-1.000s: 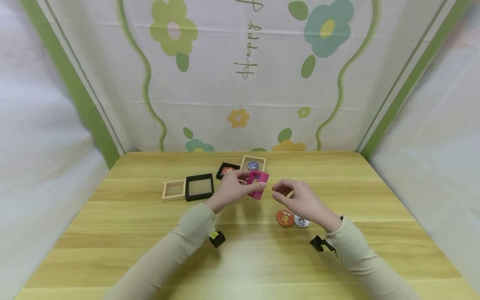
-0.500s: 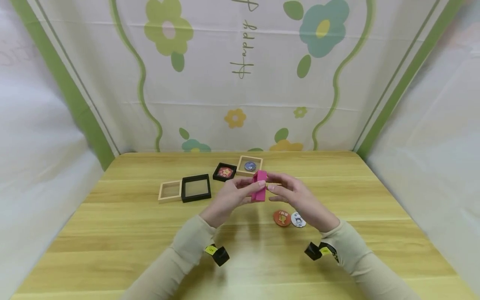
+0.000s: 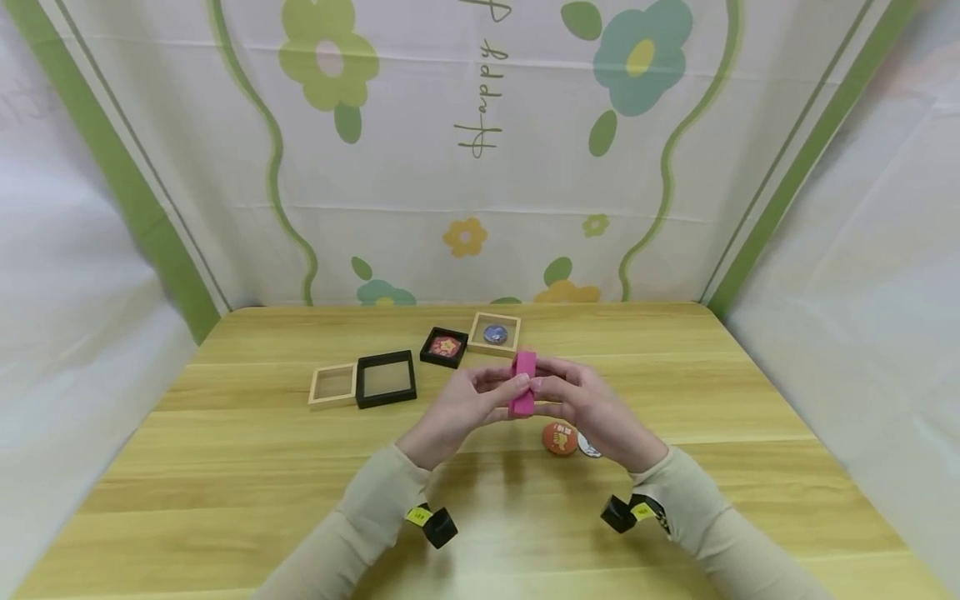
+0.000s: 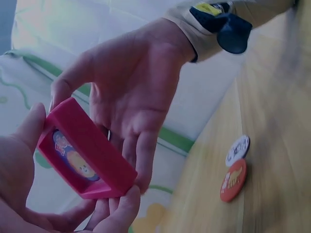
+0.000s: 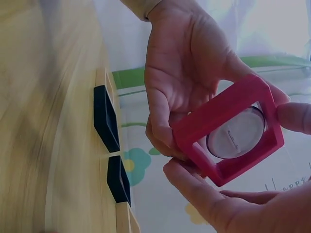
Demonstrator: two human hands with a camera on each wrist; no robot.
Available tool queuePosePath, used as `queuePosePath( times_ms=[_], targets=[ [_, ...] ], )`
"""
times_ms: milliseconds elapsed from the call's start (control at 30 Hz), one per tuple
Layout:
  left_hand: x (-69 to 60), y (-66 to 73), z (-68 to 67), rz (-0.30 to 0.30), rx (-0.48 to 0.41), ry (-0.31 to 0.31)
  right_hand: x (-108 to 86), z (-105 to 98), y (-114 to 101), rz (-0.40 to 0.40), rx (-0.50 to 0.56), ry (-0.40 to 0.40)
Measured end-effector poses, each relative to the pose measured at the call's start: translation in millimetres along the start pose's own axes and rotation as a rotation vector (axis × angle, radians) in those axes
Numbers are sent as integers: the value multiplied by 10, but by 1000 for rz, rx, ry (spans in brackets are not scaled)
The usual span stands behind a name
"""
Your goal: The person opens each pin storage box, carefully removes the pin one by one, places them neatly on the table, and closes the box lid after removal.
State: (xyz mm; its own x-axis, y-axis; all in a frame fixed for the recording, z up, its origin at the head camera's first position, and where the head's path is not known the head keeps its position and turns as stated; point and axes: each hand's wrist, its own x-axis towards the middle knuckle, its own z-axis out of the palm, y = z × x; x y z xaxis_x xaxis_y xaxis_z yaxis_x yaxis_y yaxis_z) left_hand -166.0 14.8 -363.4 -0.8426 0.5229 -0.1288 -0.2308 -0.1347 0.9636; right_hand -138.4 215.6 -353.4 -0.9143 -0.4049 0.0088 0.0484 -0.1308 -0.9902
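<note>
One view, right wrist, shows the pink-framed badge [image 5: 238, 132] from behind.

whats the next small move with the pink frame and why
Perhaps lower the pink frame to the table: a badge already sits inside it, the left hand and right hand hold it raised, and the smaller black frame lies there filled.

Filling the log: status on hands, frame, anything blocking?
Left hand and right hand grip pink frame. Round badge inside. Orange badge on table, not blocking.
</note>
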Motion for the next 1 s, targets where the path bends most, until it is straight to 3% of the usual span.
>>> queuePosePath(
  times_ms=[267, 500, 1000],
  targets=[
    [-54, -7, -53, 20, 204, -17, -8, 45, -6, 7, -31, 53],
    [-114, 33, -57, 45, 221, -61, -18, 51, 8, -25, -52, 7],
    [-131, 95, -48, 55, 253, -78, -21, 36, 5, -18, -41, 29]
  ],
)
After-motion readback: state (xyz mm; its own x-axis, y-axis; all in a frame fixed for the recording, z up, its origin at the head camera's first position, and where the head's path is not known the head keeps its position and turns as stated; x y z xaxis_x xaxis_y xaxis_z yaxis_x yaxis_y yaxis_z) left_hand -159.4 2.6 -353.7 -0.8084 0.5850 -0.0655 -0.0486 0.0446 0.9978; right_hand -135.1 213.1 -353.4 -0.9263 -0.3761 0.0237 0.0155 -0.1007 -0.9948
